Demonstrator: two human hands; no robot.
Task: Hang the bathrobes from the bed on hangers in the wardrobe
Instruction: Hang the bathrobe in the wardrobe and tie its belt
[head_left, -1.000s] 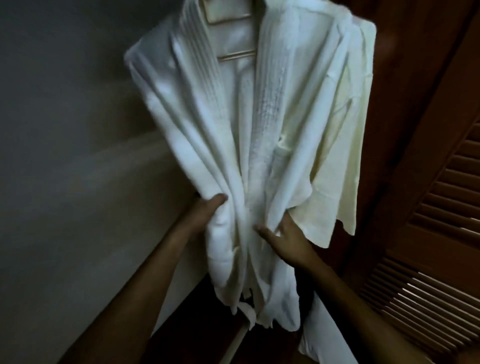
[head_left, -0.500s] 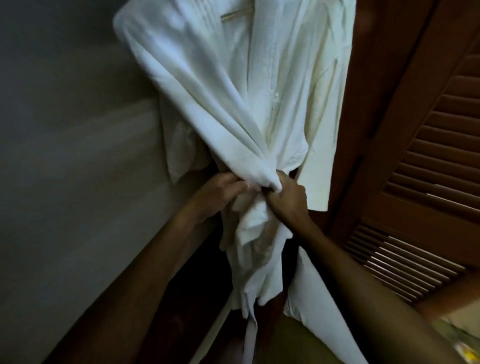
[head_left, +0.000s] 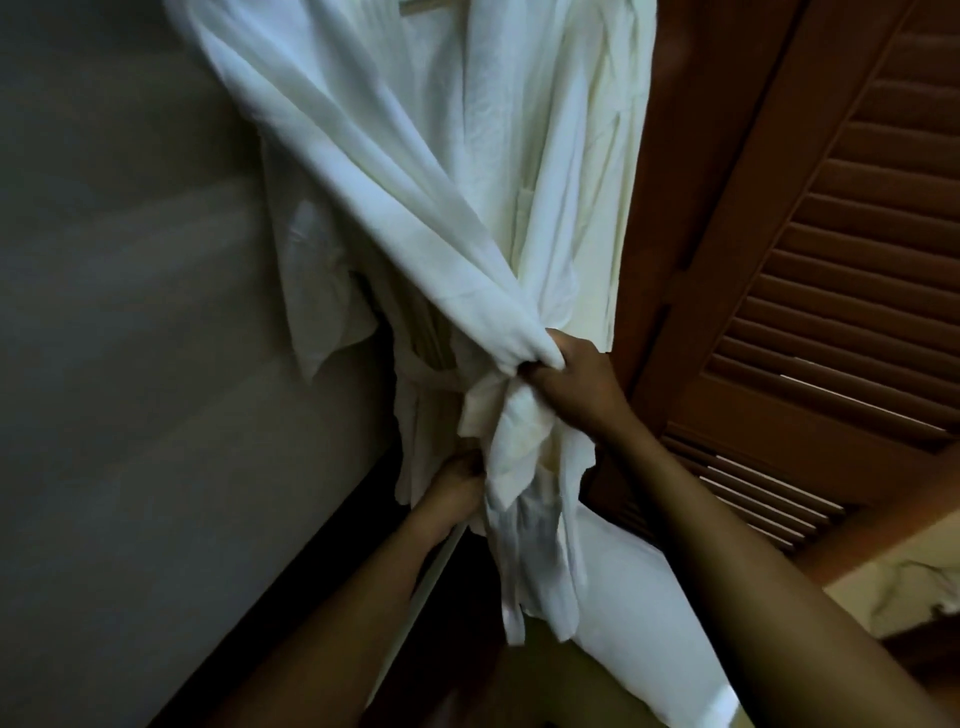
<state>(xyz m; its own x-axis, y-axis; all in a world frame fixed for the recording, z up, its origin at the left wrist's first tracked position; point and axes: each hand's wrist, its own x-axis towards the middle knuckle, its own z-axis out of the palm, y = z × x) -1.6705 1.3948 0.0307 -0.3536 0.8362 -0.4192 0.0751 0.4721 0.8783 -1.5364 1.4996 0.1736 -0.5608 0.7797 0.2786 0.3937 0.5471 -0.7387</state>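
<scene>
A white bathrobe (head_left: 457, 171) hangs from a wooden hanger (head_left: 431, 4) whose bar just shows at the top edge. My right hand (head_left: 571, 379) grips the robe's front panels bunched together at waist height. Lower down, my left hand (head_left: 457, 488) holds the gathered cloth or belt below that bunch; its fingers are partly hidden by folds. A belt end (head_left: 511, 618) dangles beneath both hands. The hanger's hook and the rail are out of view.
A louvred wooden wardrobe door (head_left: 831, 291) stands open on the right, close to my right arm. A plain grey wall (head_left: 130, 364) fills the left. More white fabric (head_left: 639, 597) lies below the robe, and a pale surface (head_left: 904, 587) shows at the right edge.
The robe's front panels were first pulled together from open. Since then my left hand has dropped below my right, which keeps gripping the bunch. The view has moved closer.
</scene>
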